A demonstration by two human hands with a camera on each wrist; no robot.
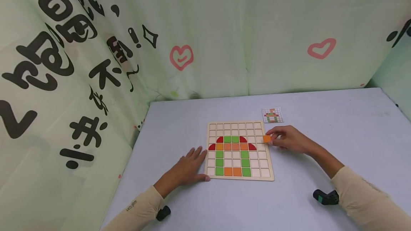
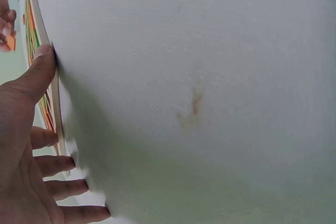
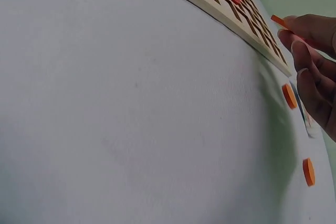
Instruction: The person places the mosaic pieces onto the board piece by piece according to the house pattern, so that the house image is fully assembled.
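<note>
A square wooden grid board (image 1: 259, 163) lies on the table. Green squares (image 1: 219, 162), orange squares (image 1: 237, 171) and red rounded pieces (image 1: 242, 139) fill part of its cells in a mushroom-like shape. My left hand (image 1: 187, 167) is spread at the board's lower left corner, thumb and fingertips at its edge. My right hand (image 1: 290, 139) pinches an orange square tile (image 1: 266, 138) between thumb and fingertips over the board's right edge. The right wrist view shows the tile (image 3: 279, 21) edge-on, raised above the table.
A small pattern card (image 1: 272, 115) lies behind the board's upper right corner. In the right wrist view, an orange piece (image 3: 289, 96) and another orange piece (image 3: 308, 172) lie on the table near the right hand. A printed curtain (image 1: 250, 35) hangs behind the table.
</note>
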